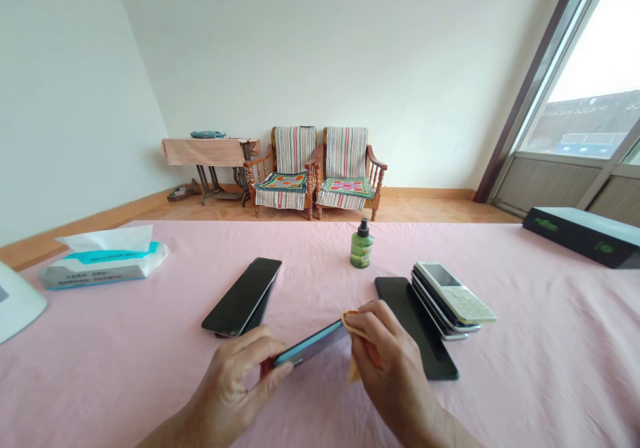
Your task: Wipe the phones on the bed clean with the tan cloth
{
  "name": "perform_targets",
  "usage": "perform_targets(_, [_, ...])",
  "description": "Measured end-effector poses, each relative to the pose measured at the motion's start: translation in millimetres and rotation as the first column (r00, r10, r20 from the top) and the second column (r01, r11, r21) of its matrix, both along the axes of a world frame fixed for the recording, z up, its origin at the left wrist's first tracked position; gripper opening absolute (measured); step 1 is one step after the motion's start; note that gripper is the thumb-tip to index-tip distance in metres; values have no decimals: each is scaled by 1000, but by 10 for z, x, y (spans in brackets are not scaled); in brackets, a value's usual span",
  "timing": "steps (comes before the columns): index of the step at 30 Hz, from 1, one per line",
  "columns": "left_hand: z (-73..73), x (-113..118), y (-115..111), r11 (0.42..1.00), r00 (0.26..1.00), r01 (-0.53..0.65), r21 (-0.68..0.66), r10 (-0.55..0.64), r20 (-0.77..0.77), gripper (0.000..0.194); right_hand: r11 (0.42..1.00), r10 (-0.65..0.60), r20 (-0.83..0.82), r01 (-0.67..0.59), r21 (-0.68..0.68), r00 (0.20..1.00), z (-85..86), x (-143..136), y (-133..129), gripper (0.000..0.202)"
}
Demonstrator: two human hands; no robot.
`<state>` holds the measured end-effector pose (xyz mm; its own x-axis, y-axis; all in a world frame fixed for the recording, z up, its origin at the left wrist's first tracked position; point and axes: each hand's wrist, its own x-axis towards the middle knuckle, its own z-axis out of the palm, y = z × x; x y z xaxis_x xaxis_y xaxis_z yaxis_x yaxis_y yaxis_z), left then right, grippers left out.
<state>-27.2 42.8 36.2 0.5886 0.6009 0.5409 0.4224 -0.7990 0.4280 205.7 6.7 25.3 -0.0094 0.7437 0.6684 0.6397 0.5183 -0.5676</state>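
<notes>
In the head view my left hand (243, 381) grips one end of a smartphone (317, 343), held tilted above the pink cloth with its edge towards me. My right hand (393, 361) is closed on a yellow cloth (354, 369), which is pressed around the phone's other end. Beyond my left hand lie two dark phones (245, 296), one partly on top of the other. Right of my right hand rests a black tablet-like device (417, 328). Against it leans a stack of several phones, topped by a white keypad phone (455, 291).
A green spray bottle (361, 245) stands mid-table. At the left are a tissue pack (107, 261) and part of a white object (17, 305). A black box (583, 235) sits at the right edge. Beyond the pink tablecloth (175, 381) stand two wooden chairs (345, 168).
</notes>
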Motion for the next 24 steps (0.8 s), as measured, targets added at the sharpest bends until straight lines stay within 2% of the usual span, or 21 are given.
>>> perform_targets(5, [28,-3,39,998,999,-39,-49,40,4,12,979,-187,-113,176,-100,976,52,247,126,13])
perform_targets(8, [29,-29,84,991,997,-74,-109,72,-23,14,952,-265,-189,226,-205,946,83,347,171,11])
perform_targets(13, [3,-39,113,988,991,-129,-83,125,-50,20,919,-256,-321,127,-373,912,76,327,170,18])
perform_targets(16, [9,-18,100,988,989,-145,-49,143,-44,23,910,-260,-361,102,-402,896,51,293,172,21])
perform_targets(21, [35,-7,86,988,988,-147,-42,145,-45,23,876,-315,-192,206,-437,930,24,286,181,17])
perform_targets(24, [33,-15,103,985,987,-160,-61,158,-35,24,876,-286,-69,231,-423,956,16,310,169,18])
